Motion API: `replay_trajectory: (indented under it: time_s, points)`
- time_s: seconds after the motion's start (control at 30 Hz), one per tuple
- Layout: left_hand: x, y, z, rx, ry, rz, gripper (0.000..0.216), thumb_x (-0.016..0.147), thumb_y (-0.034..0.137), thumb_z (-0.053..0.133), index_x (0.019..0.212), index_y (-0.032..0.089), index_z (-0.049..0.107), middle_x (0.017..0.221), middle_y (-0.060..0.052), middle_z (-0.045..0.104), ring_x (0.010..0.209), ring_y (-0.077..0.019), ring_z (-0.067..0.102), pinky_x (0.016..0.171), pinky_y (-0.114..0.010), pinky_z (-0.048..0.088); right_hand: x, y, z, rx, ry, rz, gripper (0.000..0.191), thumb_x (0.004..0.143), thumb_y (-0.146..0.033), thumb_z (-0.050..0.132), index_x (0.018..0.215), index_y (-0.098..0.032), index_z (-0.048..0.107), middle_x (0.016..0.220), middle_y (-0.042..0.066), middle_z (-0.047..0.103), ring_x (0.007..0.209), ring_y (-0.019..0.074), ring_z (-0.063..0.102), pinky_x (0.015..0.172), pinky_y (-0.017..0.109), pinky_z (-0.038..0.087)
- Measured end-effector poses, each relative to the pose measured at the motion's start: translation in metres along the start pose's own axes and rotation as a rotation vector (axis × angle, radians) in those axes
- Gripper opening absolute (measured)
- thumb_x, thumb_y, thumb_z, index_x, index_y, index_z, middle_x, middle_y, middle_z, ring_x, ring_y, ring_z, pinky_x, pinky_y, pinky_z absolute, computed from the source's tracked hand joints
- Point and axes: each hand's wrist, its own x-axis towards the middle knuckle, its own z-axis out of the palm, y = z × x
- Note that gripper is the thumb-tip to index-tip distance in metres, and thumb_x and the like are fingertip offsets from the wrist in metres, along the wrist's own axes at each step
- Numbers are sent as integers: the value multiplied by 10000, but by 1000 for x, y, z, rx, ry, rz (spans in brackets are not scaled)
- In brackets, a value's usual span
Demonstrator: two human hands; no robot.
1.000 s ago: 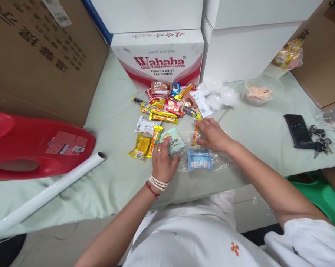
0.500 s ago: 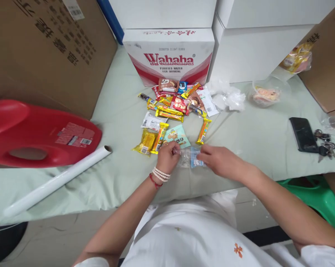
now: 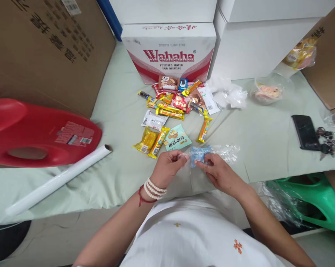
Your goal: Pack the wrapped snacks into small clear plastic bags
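My left hand (image 3: 170, 167), with pearl strands and a red cord at the wrist, is closed in a pinch on the edge of a clear plastic film (image 3: 230, 152). My right hand (image 3: 221, 172) grips a small blue snack packet (image 3: 198, 154), thumb in front and fingers at its right side. The film lies around the packet and spreads out to the right on the cloth. Just beyond my hands is a mint-green snack packet (image 3: 177, 138). Left of it are a yellow-wrapped bar (image 3: 158, 142) and a yellow packet (image 3: 145, 140).
Several more snacks lie before the Wahaha box (image 3: 170, 52). At left are a red jug (image 3: 42, 129) and a white roll (image 3: 58, 180). A phone (image 3: 305, 131), keys (image 3: 328, 146) and a bowl (image 3: 267, 91) sit right. A green stool (image 3: 320, 207) stands below the table edge.
My right hand has shifted its grip to the packet's right side, and more of the packet shows. The film now spreads to the right. My left hand still pinches it.
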Motion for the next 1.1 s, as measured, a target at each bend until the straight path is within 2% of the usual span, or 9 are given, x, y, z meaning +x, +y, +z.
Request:
replay_trajectory:
  time_s: [0.1, 0.2, 0.33, 0.4, 0.5, 0.6, 0.8, 0.97, 1.1]
  points:
    - [11, 8, 27, 12, -71, 54, 288, 939, 336, 502, 860, 166, 721, 730, -29, 705, 567, -137, 543, 571, -262, 443, -9, 1, 0, 84, 32, -7, 435, 981, -151, 480, 1353, -278, 668, 1321, 123, 565, 1135, 253, 570, 964, 427, 537]
    - [18, 9, 50, 398, 2, 234, 295, 946, 188, 474, 1011, 189, 762, 891, -72, 764, 750, -192, 662, 695, -301, 505, -19, 8, -4, 182, 101, 1, 377, 1024, -208, 458, 1322, -301, 670, 1339, 107, 614, 1186, 252, 603, 1007, 454, 539]
    - [16, 10, 61, 744, 125, 273, 262, 986, 256, 538, 1170, 235, 723, 1042, -100, 733, 871, -241, 689, 748, -339, 509, -26, 32, -9, -66, 520, 309, 355, 1000, -351, 560, 1341, -287, 637, 1259, 139, 620, 1200, 318, 565, 1045, 571, 486]
    - [17, 10, 60, 782, 233, 249, 375, 941, 341, 648, 1294, 213, 644, 1167, -138, 686, 1026, -309, 668, 841, -399, 514, -25, 46, -10, -244, 604, 454, 445, 920, -425, 673, 1312, -216, 644, 1335, 193, 547, 1277, 393, 476, 1074, 662, 417]
    - [22, 7, 57, 807, 311, 204, 544, 839, 451, 770, 1259, 149, 601, 1261, -203, 626, 1203, -410, 576, 954, -496, 479, -20, 50, -11, -234, 548, 492, 273, 911, -405, 666, 1090, -199, 683, 1264, 183, 563, 1221, 374, 508, 1036, 614, 461]
    - [26, 3, 58, 779, 255, 171, 412, 851, 471, 743, 1088, 170, 594, 1118, -165, 664, 1084, -361, 627, 893, -456, 496, -10, 27, -11, -52, 538, 436, 142, 989, -339, 547, 960, -241, 645, 1018, 101, 613, 949, 256, 614, 853, 419, 555]
    - [13, -1, 70, 655, 326, 311, 252, 937, 346, 570, 1119, 176, 531, 1078, -160, 655, 930, -298, 663, 765, -379, 496, 12, -19, -1, 260, 426, 280, 287, 1024, -396, 511, 1242, -227, 589, 1130, 121, 632, 1008, 245, 636, 898, 408, 566]
    - [1, -6, 76, 420, 37, 651, 487, 857, 228, 540, 1332, 162, 458, 1207, -175, 621, 1057, -296, 634, 882, -428, 541, 7, -10, 11, 365, 455, 377, 409, 1010, -456, 542, 1355, -237, 553, 1293, 142, 616, 1188, 265, 620, 997, 439, 551]
    - [-9, -9, 56, 209, -88, 633, 559, 877, 185, 557, 1417, 200, 413, 1171, -122, 619, 933, -209, 650, 727, -316, 583, -7, 8, 3, 413, 439, 431, 364, 1008, -436, 541, 1304, -237, 611, 1212, 101, 693, 1086, 239, 679, 949, 405, 573]
